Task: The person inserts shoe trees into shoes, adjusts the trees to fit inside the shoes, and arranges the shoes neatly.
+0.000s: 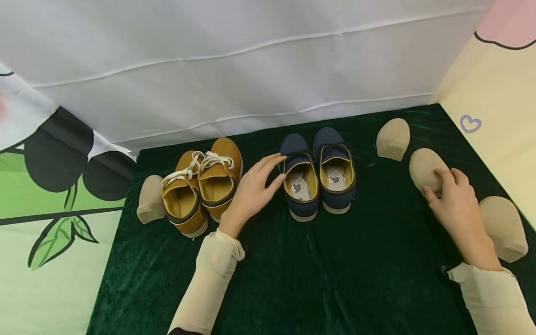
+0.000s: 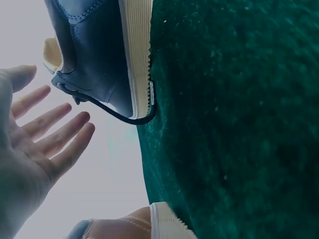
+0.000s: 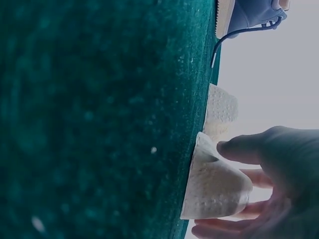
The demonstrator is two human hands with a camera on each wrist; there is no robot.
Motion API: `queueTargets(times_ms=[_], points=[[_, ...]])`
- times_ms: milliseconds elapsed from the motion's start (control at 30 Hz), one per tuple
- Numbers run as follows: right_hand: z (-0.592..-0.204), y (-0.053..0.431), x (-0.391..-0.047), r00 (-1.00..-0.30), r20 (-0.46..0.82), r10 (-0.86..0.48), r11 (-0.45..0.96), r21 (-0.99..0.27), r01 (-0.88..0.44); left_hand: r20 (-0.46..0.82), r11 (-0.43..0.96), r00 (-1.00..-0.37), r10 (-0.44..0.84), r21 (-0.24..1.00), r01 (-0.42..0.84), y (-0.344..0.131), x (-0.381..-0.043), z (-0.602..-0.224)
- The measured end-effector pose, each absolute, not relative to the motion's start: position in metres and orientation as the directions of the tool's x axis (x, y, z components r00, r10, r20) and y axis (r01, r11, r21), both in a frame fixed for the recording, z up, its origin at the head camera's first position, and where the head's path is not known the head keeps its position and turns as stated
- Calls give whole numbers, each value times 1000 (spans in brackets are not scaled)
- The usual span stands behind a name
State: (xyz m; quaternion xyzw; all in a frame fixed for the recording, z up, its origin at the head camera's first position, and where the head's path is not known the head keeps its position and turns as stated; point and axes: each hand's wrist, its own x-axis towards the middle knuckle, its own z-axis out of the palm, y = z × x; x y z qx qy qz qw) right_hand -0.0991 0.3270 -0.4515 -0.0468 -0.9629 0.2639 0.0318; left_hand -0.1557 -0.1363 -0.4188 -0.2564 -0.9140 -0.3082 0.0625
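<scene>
My right hand (image 1: 460, 209) holds a beige moulded shoe insert (image 1: 423, 165), thumb at one side and fingers round the other. In the right wrist view this insert (image 3: 217, 186) stands on the green cloth, its far side hidden by the hand. A pair of navy lace-up shoes, the left one (image 1: 294, 143) and the right one (image 1: 328, 136), sits mid-table with toes pointing away. My left hand (image 1: 254, 188) hovers beside the left navy shoe, fingers extended and holding nothing. The left wrist view shows its fingers spread below the navy shoe's opening (image 2: 52, 54).
Tan shoes (image 1: 226, 149) with white laces stand left of my left hand. One insert (image 1: 150, 200) lies beside them. Two more inserts, one behind (image 1: 393, 137) and one nearer (image 1: 502, 225), flank my right hand. A white curtain (image 1: 251, 93) borders the green-covered table (image 1: 293, 279) at the back.
</scene>
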Motion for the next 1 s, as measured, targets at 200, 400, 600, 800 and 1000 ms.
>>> queueTargets(times_ms=[200,400,600,800,1000], points=[[-452,328,-97,-992,41,121,852,-517,82,236,661,-864,445,563,495,-132,-160,-425],[-451,327,-97,-990,41,133,849,-520,93,216,667,-874,434,575,474,-129,-164,-428],[-449,324,-95,-988,47,149,846,-523,103,206,699,-889,409,555,451,-121,-167,-426],[-445,319,-93,-984,82,160,840,-534,92,185,732,-905,383,536,420,-117,-168,-423],[-437,312,-89,-976,137,171,833,-550,69,187,729,-907,377,544,415,-116,-170,-425]])
